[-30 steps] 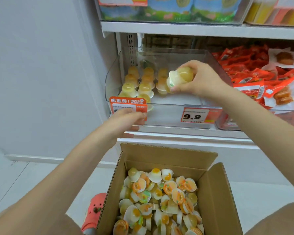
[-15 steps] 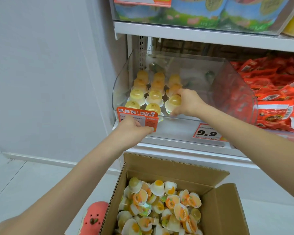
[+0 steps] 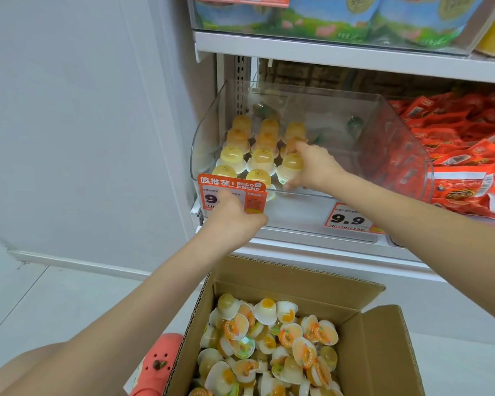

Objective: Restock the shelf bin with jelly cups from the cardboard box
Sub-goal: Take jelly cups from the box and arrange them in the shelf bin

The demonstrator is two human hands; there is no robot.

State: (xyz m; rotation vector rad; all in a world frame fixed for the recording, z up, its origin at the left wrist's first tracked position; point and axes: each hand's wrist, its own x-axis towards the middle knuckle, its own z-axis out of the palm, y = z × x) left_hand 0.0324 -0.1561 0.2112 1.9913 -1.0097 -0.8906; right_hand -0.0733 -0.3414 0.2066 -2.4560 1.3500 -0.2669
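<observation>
A: Head view first. Where are the hands?

B: The right hand (image 3: 312, 164) is inside the clear shelf bin (image 3: 406, 155), fingers curled round a yellow jelly cup (image 3: 290, 168) that sits dome-up at the near end of the third row. The left hand (image 3: 235, 214) is at the bin's near left corner, fingers curled over the front lip, partly covering the orange price tag (image 3: 232, 190) clipped there.

A: And the rest of the cups?

B: Three rows of shelved cups (image 3: 252, 147) fill the bin's left side, running from near to far, all dome-up. The right half of the bin floor is bare apart from a couple of green-wrapped items (image 3: 355, 124) at the far end. Below, the cardboard box (image 3: 383, 352) stands open on the floor, near and slightly right, with a loose heap of boxed cups (image 3: 269, 344) lying at every angle.

A: Anything in the way?

B: The tag and left hand hide the nearest cups of the left rows. The bin's tall right wall separates it from the red snack packets (image 3: 455, 155) just beside it. A second price label (image 3: 349, 218) sits on the shelf edge beneath the bin. The upper shelf (image 3: 340, 52) overhangs, carrying blue-and-green bags (image 3: 326, 12). A pink clog (image 3: 157, 364) touches the box's left side.
</observation>
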